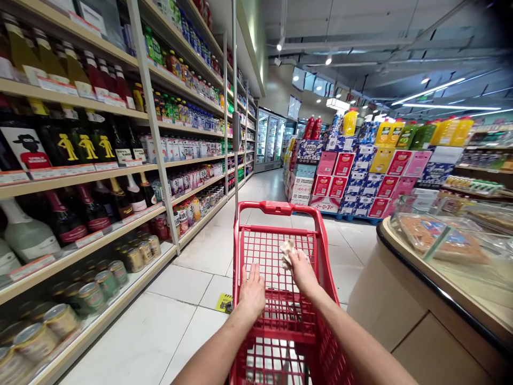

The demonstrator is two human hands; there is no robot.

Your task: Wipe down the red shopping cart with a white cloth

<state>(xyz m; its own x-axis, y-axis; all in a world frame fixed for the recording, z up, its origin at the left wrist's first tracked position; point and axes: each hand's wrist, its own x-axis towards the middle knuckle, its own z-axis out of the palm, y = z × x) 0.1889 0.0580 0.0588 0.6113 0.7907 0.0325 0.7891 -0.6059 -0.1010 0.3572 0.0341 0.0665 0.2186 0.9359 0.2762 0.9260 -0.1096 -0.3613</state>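
Observation:
A red plastic shopping cart (323, 251) stands right in front of me, with its handle-like bar at the far end and a grid panel inside. My left hand (252, 293) lies over the left side of the grid, fingers stretched out and holding nothing. My right hand (303, 271) is closed around a crumpled off-white rag (287, 253), held over the grid panel. Whether the rag touches the grid I cannot tell. The cart's lower part is partly hidden by my forearms.
Along the left run shelves (120, 120) of bottles and cans. On the right, a rounded display counter (372, 299) stands close to the cart. Stacked drink cartons (363, 182) rise ahead, and glass-door fridges (267, 136) are farther back. A yellow floor sticker (223, 302) lies left of the cart.

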